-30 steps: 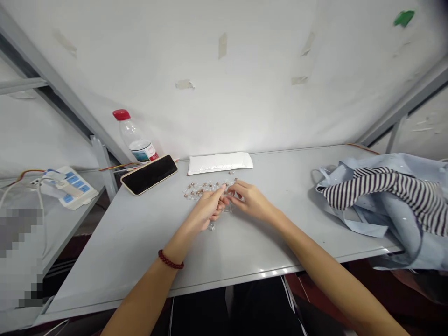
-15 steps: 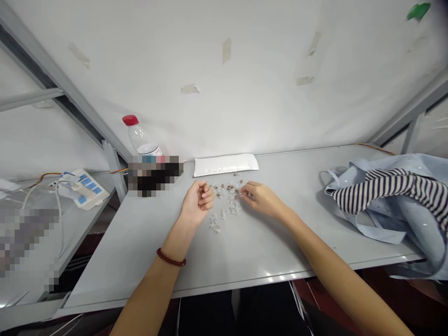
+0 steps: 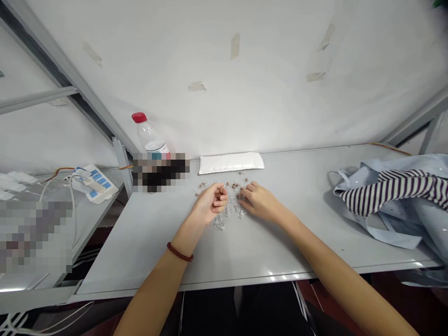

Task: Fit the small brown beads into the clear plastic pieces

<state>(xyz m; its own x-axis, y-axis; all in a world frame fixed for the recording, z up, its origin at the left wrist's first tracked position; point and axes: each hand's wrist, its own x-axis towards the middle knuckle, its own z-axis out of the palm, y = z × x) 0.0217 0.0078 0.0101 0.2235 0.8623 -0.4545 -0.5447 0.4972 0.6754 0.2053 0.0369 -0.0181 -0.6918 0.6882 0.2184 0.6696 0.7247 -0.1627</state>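
Observation:
Small clear pieces (image 3: 220, 226), like tiny glass vials, lie loose on the grey table (image 3: 294, 186). Small brown bits (image 3: 235, 185) are scattered among them. My left hand (image 3: 213, 201) is palm up at the left side of the pile, its fingers curled closed; what they hold, if anything, is too small to name. From the right, my right hand (image 3: 257, 198) reaches into the pile, palm down. Its fingertips are bent together at the brown bits, and whatever is between them is hidden. A few more pieces (image 3: 200, 187) show just beyond my left hand.
A white padded packet (image 3: 231, 163) lies behind the pile by the wall. At the back left stands a bottle with a red cap (image 3: 139, 117), beside a blurred dark object. A light blue bag with a striped strap (image 3: 371, 196) covers the right end. A power strip (image 3: 94, 184) sits further left.
My left hand has shifted right, closer to my right hand, uncovering pieces on its left. My right hand stays at the pile's right side. The whole view has slid slightly.

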